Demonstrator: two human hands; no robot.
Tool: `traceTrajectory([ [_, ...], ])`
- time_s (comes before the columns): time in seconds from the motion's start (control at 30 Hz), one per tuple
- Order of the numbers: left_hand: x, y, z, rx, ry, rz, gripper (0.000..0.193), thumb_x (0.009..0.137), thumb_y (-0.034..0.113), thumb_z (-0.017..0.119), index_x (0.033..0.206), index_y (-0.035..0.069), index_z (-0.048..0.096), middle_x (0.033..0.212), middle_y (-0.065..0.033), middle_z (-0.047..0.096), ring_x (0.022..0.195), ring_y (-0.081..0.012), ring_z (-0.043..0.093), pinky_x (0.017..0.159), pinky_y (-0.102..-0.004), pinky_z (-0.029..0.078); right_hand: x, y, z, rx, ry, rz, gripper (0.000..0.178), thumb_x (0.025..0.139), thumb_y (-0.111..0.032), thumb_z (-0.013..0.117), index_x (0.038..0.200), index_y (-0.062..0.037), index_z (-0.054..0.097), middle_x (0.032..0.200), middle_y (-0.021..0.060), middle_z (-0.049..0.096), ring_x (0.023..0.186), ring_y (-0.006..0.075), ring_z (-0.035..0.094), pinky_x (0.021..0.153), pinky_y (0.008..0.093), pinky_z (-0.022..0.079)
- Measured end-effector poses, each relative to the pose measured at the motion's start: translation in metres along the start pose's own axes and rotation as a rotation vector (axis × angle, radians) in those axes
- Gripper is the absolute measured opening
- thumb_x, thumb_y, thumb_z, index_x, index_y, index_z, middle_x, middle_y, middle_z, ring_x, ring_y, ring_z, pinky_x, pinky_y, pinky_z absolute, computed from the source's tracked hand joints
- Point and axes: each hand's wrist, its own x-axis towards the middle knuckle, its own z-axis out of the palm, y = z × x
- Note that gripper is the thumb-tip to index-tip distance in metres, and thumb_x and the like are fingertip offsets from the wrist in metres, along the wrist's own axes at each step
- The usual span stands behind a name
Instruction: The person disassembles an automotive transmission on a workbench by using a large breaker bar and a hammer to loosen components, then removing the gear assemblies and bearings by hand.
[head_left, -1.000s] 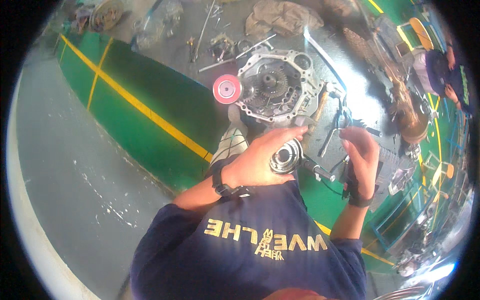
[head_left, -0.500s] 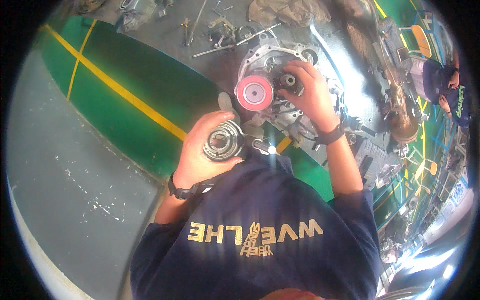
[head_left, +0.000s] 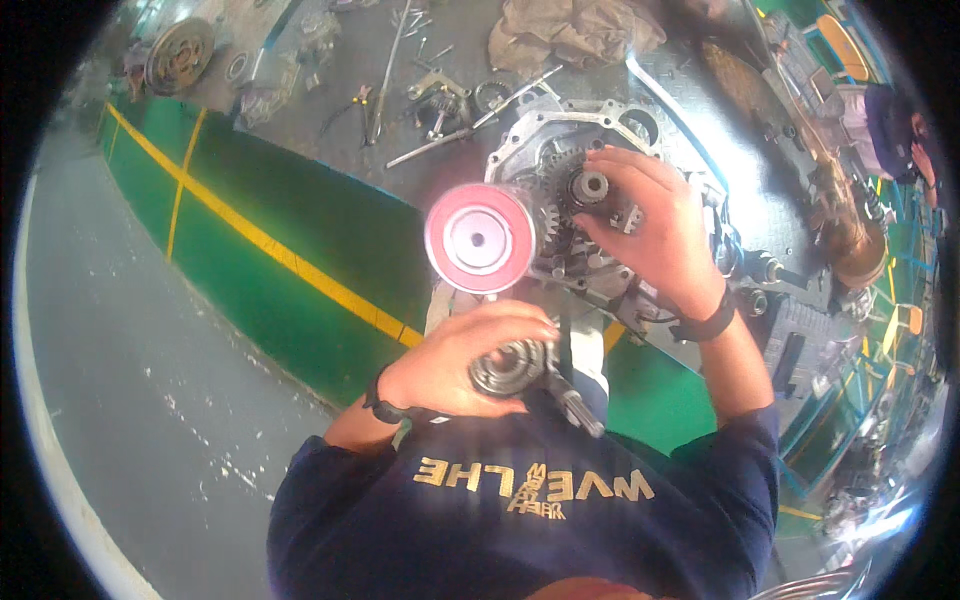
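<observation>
In my left hand [head_left: 465,360] is a round metal gear assembly [head_left: 505,368], its ringed end facing up. A splined shaft [head_left: 575,405] sticks out beside it toward my shirt; whether the two are one piece I cannot tell. My right hand [head_left: 655,220] curls its thumb and fingers round the top of an upright gear shaft [head_left: 592,187], which stands among gears in an open gearbox housing [head_left: 515,145]. Between my hands appears a pink-red disc [head_left: 480,240] with a pale centre; it covers the housing's left side, and what it rests on is hidden.
Behind the housing, the grey bench [head_left: 340,150] carries a long metal rod [head_left: 430,147], pliers [head_left: 358,100], small metal parts and a brown cloth [head_left: 570,35]. A large round metal part [head_left: 180,55] lies far left. Another person [head_left: 895,140] is at the far right.
My left hand has moved right and toward my body with the gear assembly. My right hand stays round the gear shaft. The pink-red disc appears larger and further left, and the whole view has shifted.
</observation>
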Motion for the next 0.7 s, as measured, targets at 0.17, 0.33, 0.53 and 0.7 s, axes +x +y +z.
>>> traceTrajectory([
  [0.17, 0.010, -0.051, 0.046, -0.103, -0.205, 0.138, 0.080, 0.067, 0.017, 0.093, 0.138, 0.008, 0.059, 0.136, -0.0155, 0.062, 0.129, -0.0344, 0.059, 0.108, -0.0430, 0.048, -0.013, -0.006, 0.006, -0.040, 0.043, -0.042, 0.046, 0.069, -0.016, 0.086, 0.109, 0.0001, 0.069, 0.100, 0.0187, 0.067, 0.095, 0.0410, 0.066, 0.084, 0.0454, 0.054],
  [0.33, 0.000, -0.121, 0.086, -0.049, -0.163, 0.287, 0.085, 0.065, 0.023, 0.094, 0.139, 0.005, 0.056, 0.136, -0.0141, 0.062, 0.127, -0.0297, 0.061, 0.106, -0.0404, 0.048, -0.015, 0.021, 0.018, -0.191, 0.038, -0.201, 0.045, 0.069, -0.029, 0.089, 0.097, 0.0018, 0.072, 0.088, 0.0229, 0.068, 0.088, 0.0392, 0.068, 0.077, 0.0427, 0.054],
  [0.53, -0.077, -0.153, 0.142, -0.071, 0.063, 0.151, 0.091, 0.063, 0.008, 0.094, 0.143, 0.006, 0.052, 0.136, -0.0089, 0.062, 0.123, -0.0206, 0.061, 0.107, -0.0351, 0.048, -0.023, -0.024, 0.020, -0.212, 0.034, -0.027, 0.039, 0.076, -0.028, 0.085, 0.096, 0.0025, 0.073, 0.081, 0.0153, 0.070, 0.080, 0.0264, 0.069, 0.076, 0.0374, 0.053],
  [0.7, -0.129, -0.157, 0.146, -0.161, 0.129, 0.085, 0.093, 0.063, 0.008, 0.094, 0.145, 0.007, 0.049, 0.135, -0.0095, 0.062, 0.123, -0.0188, 0.061, 0.107, -0.0342, 0.047, -0.013, -0.020, -0.004, -0.191, 0.007, -0.055, 0.040, 0.079, -0.025, 0.084, 0.108, 0.0005, 0.074, 0.096, 0.0117, 0.075, 0.088, 0.0207, 0.071, 0.078, 0.0361, 0.054],
])
